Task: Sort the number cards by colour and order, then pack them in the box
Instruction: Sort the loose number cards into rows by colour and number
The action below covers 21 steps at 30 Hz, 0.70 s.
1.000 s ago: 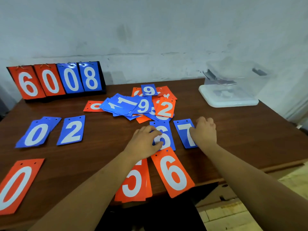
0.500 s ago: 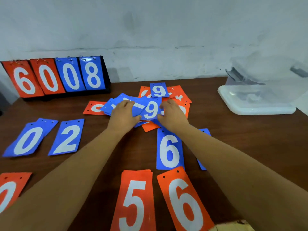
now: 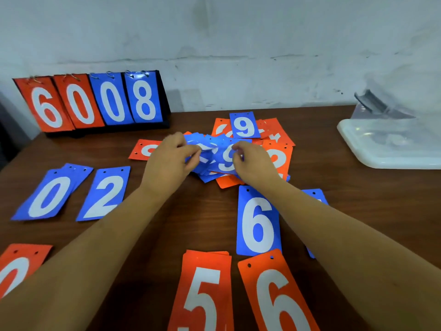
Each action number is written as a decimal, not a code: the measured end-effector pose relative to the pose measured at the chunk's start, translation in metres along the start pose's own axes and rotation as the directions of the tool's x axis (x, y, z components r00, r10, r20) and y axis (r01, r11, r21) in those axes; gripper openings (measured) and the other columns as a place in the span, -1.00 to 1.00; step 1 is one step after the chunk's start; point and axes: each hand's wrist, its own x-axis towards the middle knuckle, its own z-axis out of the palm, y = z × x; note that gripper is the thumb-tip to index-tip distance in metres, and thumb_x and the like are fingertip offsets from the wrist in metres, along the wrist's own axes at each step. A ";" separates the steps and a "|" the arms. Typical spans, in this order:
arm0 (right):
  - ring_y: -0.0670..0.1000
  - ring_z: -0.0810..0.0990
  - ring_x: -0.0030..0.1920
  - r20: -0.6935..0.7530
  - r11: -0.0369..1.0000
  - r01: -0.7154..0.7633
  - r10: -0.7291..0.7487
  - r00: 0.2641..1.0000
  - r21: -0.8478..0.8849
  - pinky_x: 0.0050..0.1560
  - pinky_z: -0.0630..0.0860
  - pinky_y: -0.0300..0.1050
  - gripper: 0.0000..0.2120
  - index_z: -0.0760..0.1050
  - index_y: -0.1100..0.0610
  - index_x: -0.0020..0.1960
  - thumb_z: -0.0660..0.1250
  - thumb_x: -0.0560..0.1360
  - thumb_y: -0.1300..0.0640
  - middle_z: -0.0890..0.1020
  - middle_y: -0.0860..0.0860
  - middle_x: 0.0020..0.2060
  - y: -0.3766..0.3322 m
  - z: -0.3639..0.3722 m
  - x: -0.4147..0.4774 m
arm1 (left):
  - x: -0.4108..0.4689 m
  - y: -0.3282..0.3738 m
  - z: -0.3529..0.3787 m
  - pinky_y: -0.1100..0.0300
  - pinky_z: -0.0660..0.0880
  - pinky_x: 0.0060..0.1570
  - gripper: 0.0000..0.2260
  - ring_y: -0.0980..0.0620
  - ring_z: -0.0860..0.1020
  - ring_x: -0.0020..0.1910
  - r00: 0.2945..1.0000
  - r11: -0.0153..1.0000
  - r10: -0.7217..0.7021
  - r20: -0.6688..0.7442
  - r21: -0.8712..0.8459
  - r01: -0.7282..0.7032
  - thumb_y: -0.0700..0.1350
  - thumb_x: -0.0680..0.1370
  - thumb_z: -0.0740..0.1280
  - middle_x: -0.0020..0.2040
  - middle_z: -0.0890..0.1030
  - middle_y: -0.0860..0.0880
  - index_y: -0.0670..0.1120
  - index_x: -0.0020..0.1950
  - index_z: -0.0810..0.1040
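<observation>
A mixed pile of blue and orange number cards (image 3: 274,139) lies mid-table. My left hand (image 3: 169,166) pinches blue cards (image 3: 202,149) at the pile's left side. My right hand (image 3: 253,163) pinches a blue 9 card (image 3: 226,161) on top of the pile. Sorted cards lie around: blue 0 (image 3: 47,197), blue 2 (image 3: 105,194), blue 6 (image 3: 257,223), orange 5 (image 3: 205,292), orange 6 (image 3: 276,297), orange 0 (image 3: 16,268). A blue card (image 3: 317,197) is mostly hidden under my right forearm.
A clear plastic box (image 3: 391,149) with a white base stands at the right edge of the brown table (image 3: 191,223). A flip scoreboard (image 3: 95,103) showing 6008 stands at the back left against the white wall.
Both hands moved from the blue 6 and 7 cards near the front up to the central pile and took hold of blue cards there. The camera leaned in closer.
</observation>
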 end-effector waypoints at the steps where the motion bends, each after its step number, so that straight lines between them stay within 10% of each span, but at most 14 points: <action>1: 0.09 0.60 0.05 -0.017 0.996 -0.051 0.052 0.999 0.074 0.09 0.55 0.05 -0.73 0.52 0.17 0.23 0.18 0.59 0.13 0.64 0.08 0.08 -0.005 -0.003 0.001 | -0.003 0.001 -0.008 0.11 0.44 -0.35 -0.85 -0.06 0.53 -0.29 0.999 0.999 -0.047 0.002 -0.021 0.047 -0.08 0.55 0.35 -0.29 0.56 -0.04 -0.06 0.02 0.70; 4: 0.09 0.58 0.05 0.008 0.999 -0.036 0.036 0.999 0.001 0.06 0.54 0.01 -0.76 0.54 0.20 0.15 0.22 0.58 0.11 0.63 0.11 0.06 -0.016 -0.006 0.002 | -0.011 0.000 -0.030 0.21 0.53 -0.20 -0.82 0.10 0.63 -0.30 0.953 0.925 -0.300 0.036 -0.233 0.300 -0.06 0.59 0.30 -0.29 0.67 0.05 0.00 0.08 0.68; 9: 0.15 0.49 0.18 0.283 0.957 0.120 -0.041 0.958 -0.266 0.16 0.48 0.04 -0.44 0.47 0.18 0.27 0.35 0.47 -0.21 0.52 0.13 0.16 -0.025 0.003 -0.006 | -0.034 -0.012 -0.057 0.32 0.55 -0.12 -0.84 0.19 0.67 -0.18 0.688 0.462 -0.703 0.180 -0.620 0.634 -0.02 0.58 0.34 -0.11 0.70 0.07 -0.04 -0.05 0.68; 17: 0.11 0.56 0.10 0.280 0.888 0.259 -0.157 0.947 -0.379 0.10 0.52 0.01 -0.68 0.51 0.14 0.24 0.14 0.64 -0.01 0.60 0.10 0.10 -0.031 0.005 -0.013 | -0.073 -0.026 -0.053 0.22 0.59 -0.24 -0.72 -0.07 0.64 -0.14 0.477 0.036 -0.776 0.413 -0.726 0.687 -0.35 0.52 0.37 0.04 0.56 -0.20 -0.13 0.17 0.45; 21: 0.18 0.56 0.08 0.013 0.857 0.254 -0.278 0.960 -0.449 0.10 0.49 0.08 -0.76 0.60 0.15 0.12 0.20 0.60 0.09 0.61 0.15 0.11 -0.028 0.001 -0.018 | -0.076 -0.015 -0.056 0.19 0.62 -0.19 -0.72 -0.08 0.68 -0.11 0.471 -0.064 -0.717 0.514 -0.721 0.690 -0.37 0.57 0.25 0.15 0.60 -0.23 -0.25 0.28 0.47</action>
